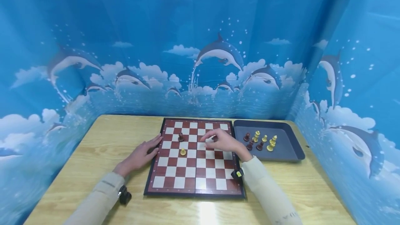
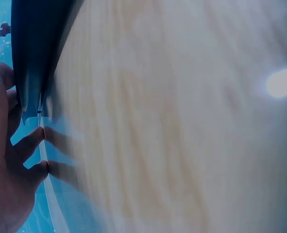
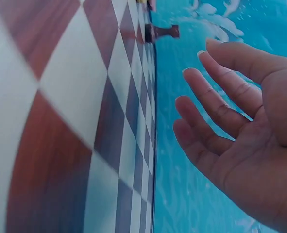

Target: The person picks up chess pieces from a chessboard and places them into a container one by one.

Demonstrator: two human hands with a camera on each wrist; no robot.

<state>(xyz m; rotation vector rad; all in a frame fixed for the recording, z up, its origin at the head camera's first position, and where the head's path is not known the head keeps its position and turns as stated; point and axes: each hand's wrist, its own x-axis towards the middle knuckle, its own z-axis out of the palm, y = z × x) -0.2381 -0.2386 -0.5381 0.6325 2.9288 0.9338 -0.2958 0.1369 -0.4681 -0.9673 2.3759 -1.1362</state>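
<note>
A red-and-white chessboard [image 1: 187,173] lies on the table. On its left half stand a dark red chess piece [image 1: 181,137] and a yellow chess piece [image 1: 183,152]. My left hand [image 1: 139,157] rests at the board's left edge, fingers touching the rim. Over the board's right half hovers my right hand [image 1: 222,140], its fingers loosely bent and apart. The right wrist view shows nothing between those fingers, with a dark chess piece [image 3: 162,32] standing on the board beyond them. Something dark, partly hidden, shows by the right thumb in the head view.
Right of the board sits a dark grey tray [image 1: 287,145] holding several yellow and dark red chess pieces. The wooden table [image 1: 103,141] is backed and flanked by a blue dolphin-print curtain [image 1: 175,58].
</note>
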